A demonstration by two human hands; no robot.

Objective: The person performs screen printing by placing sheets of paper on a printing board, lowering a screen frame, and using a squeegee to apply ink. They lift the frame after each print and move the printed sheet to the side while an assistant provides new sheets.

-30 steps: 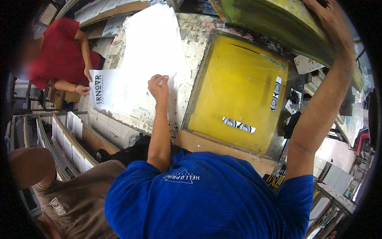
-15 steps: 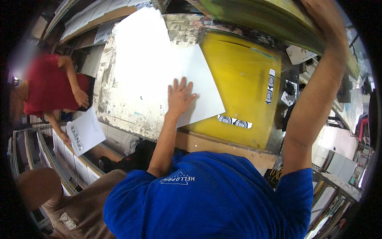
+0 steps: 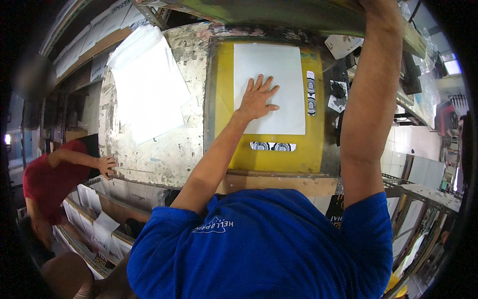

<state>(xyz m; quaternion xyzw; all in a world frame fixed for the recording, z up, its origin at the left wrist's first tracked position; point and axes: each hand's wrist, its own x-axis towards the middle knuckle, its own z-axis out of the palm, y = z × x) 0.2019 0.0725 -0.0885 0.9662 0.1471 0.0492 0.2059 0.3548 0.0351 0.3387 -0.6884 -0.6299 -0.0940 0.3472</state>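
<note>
My left hand (image 3: 257, 99) lies flat with spread fingers on a white sheet of paper (image 3: 274, 62). That sheet rests squarely on a yellow board (image 3: 225, 94) on the worktable. Two patterned black-and-white strips sit beside it, one strip (image 3: 311, 93) along its right side and another strip (image 3: 273, 146) below its near edge. My right arm reaches up to the far right, and my right hand (image 3: 381, 7) is at the edge of a raised, dark green framed panel (image 3: 298, 15). Its fingers are cut off by the picture's upper edge.
A loose stack of white paper (image 3: 149, 84) covers part of the paint-stained table (image 3: 186, 159) at left. A co-worker in a red shirt (image 3: 52, 174) leans at the left with a hand on the table's edge. Racks of printed sheets (image 3: 92, 224) stand below.
My left hand has moved the sheet from beside the paper stack, where it lay tilted, to lie straight on the yellow board. The co-worker has bent down and no longer holds up a printed sheet.
</note>
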